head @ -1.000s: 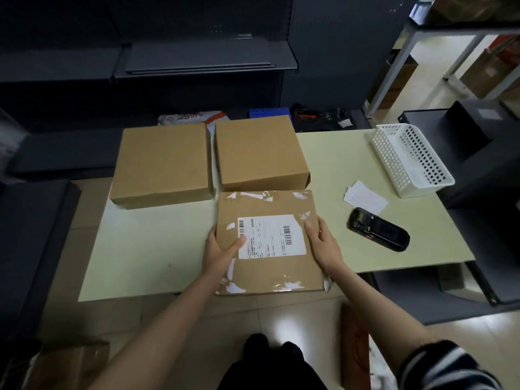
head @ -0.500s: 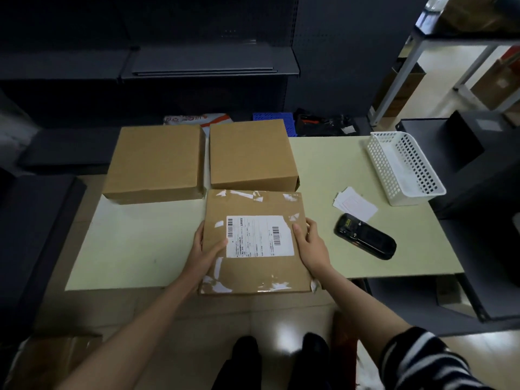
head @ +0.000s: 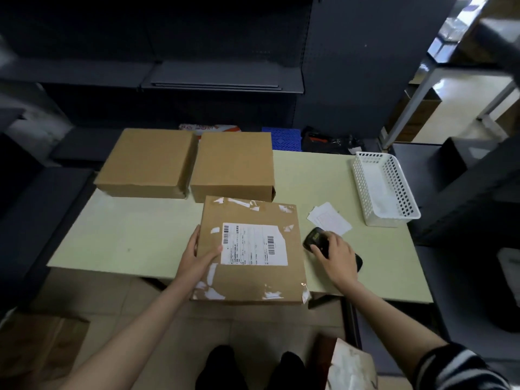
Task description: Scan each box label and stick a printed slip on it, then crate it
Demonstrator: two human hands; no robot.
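From where I'm watching, the left hand (head: pixel 197 261) has its grip on the left edge of the labelled box (head: pixel 250 253), thumb on top beside the label (head: pixel 254 244). The box hangs over the desk (head: pixel 135 243) front edge. The right hand (head: pixel 336 256) is curled over the one black scanner (head: pixel 318 242) just right of the box. Count: three boxes total, two plain boxes (head: pixel 147 161) behind, one white basket (head: pixel 384 188), a few slips (head: pixel 329 219).
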